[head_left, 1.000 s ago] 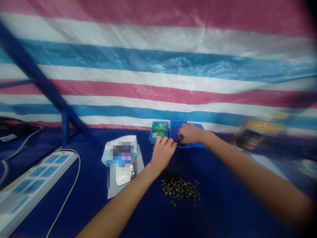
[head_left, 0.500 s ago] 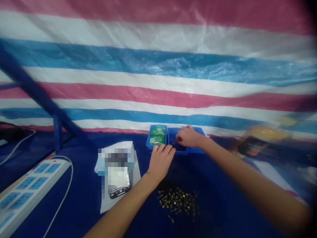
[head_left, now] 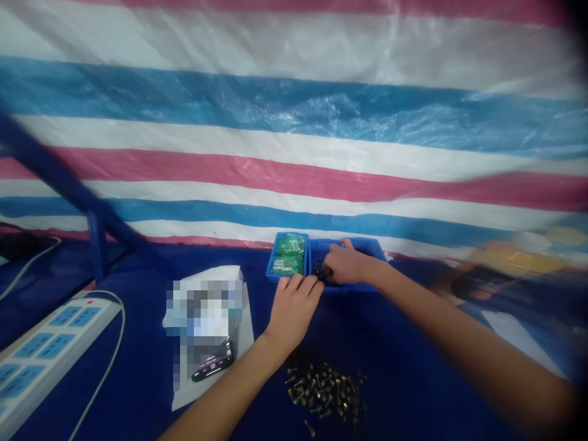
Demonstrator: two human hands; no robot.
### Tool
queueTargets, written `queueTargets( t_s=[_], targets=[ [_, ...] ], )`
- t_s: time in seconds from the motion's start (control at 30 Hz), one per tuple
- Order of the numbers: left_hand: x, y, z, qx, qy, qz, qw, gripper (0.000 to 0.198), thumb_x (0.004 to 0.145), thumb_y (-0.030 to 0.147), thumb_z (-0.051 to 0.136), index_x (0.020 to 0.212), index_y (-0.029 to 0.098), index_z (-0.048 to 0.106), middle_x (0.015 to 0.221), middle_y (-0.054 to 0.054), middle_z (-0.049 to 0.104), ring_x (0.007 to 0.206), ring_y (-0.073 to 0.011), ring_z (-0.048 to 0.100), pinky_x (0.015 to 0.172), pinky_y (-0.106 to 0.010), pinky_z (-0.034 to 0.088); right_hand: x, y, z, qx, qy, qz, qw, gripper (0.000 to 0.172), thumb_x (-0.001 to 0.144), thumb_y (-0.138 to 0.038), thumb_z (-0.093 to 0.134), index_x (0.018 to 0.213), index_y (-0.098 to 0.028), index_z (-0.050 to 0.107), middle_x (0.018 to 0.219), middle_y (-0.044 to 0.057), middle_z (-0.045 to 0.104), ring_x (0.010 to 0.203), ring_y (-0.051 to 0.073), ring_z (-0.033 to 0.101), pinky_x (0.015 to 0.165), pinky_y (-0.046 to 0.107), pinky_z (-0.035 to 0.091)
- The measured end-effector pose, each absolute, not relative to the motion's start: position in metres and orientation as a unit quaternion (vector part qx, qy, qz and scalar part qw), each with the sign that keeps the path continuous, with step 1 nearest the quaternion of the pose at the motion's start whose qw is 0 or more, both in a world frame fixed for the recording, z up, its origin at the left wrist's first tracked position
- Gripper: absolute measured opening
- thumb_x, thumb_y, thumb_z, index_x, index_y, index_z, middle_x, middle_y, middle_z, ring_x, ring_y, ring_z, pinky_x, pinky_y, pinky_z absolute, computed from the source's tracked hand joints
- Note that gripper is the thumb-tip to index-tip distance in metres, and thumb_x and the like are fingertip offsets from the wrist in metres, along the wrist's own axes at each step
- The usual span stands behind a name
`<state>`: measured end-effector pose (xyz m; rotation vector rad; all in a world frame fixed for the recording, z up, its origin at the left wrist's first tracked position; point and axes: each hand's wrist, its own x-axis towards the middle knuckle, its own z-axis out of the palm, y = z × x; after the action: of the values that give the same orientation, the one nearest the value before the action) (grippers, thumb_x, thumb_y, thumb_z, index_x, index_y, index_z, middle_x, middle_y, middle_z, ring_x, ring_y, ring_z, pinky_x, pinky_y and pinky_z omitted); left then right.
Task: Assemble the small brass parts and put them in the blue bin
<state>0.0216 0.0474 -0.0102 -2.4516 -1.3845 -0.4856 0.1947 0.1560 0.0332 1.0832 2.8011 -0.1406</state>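
Two hands of one person are in view, and two blue plastic bins stand side by side on a dark blue table cover. The left bin holds several green circuit boards, but I cannot count them exactly.

The right hand reaches into the right bin, and its fingers are just beside a small group of dark parts. The left hand is in front of the bins, with its fingertips near their front rims. For both hands, I cannot tell if the fingers are clamped on something.

One pile of many small brass-coloured metal pieces lies in front of the bins, too many to count. To the left of the bins there is one sheet of white paper, and one black phone lies on it. Further left is one white power strip. One striped tarpaulin hangs behind the bins.
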Motion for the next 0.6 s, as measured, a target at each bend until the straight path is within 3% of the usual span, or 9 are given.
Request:
queueTargets(
  t_s=[0.17,0.27,0.4,0.5,0.6],
  targets=[
    [0.022,0.047,-0.007,-0.845,-0.491,-0.154,0.149,0.027,0.094,0.015,0.05,0.117,0.024,0.058,0.12,-0.006,0.06,0.096,-0.023,0.053,0.073,-0.04,0.037,0.211,0.164,0.046,0.408,0.904,-0.116,-0.061,0.014,0.075,-0.03,0.062,0.074,-0.022,0.074,0.079,0.004,0.072,0.095,0.027,0.057,0.096,0.048,0.03],
    [0.022,0.05,-0.007,-0.838,-0.499,-0.157,0.153,0.028,0.093,0.014,0.049,0.119,0.023,0.058,0.123,-0.008,0.06,0.098,-0.024,0.052,0.074,-0.04,0.037,0.23,0.164,0.055,0.467,0.829,-0.24,-0.193,0.021,0.08,-0.034,0.058,0.082,-0.022,0.074,0.083,0.003,0.072,0.081,0.022,0.061,0.081,0.036,0.044],
    [0.023,0.056,-0.01,-0.833,-0.505,-0.163,0.153,0.029,0.093,0.015,0.049,0.12,0.023,0.058,0.123,-0.008,0.061,0.1,-0.0254,0.052,0.076,-0.041,0.038,0.261,0.152,0.059,0.559,0.701,-0.335,-0.29,0.027,0.079,-0.043,0.06,0.077,-0.021,0.075,0.076,0.004,0.071,0.07,0.022,0.061,0.063,0.032,0.046],
    [0.025,0.058,-0.01,-0.829,-0.513,-0.168,0.147,0.03,0.093,0.014,0.048,0.121,0.023,0.058,0.123,-0.008,0.061,0.101,-0.0259,0.052,0.077,-0.041,0.04,0.283,0.136,0.055,0.599,0.669,-0.3,-0.322,0.029,0.076,-0.047,0.065,0.074,-0.02,0.073,0.073,0.004,0.07,0.068,0.022,0.061,0.061,0.031,0.044],
    [0.026,0.056,-0.006,-0.824,-0.519,-0.185,0.136,0.033,0.094,0.017,0.048,0.125,0.025,0.056,0.13,-0.007,0.057,0.107,-0.0272,0.051,0.081,-0.042,0.041,0.298,0.115,0.038,0.67,0.637,-0.199,-0.324,0.042,0.08,-0.056,0.059,0.072,-0.017,0.072,0.065,0.005,0.066,0.063,0.021,0.059,0.06,0.032,0.043]
  ],
)
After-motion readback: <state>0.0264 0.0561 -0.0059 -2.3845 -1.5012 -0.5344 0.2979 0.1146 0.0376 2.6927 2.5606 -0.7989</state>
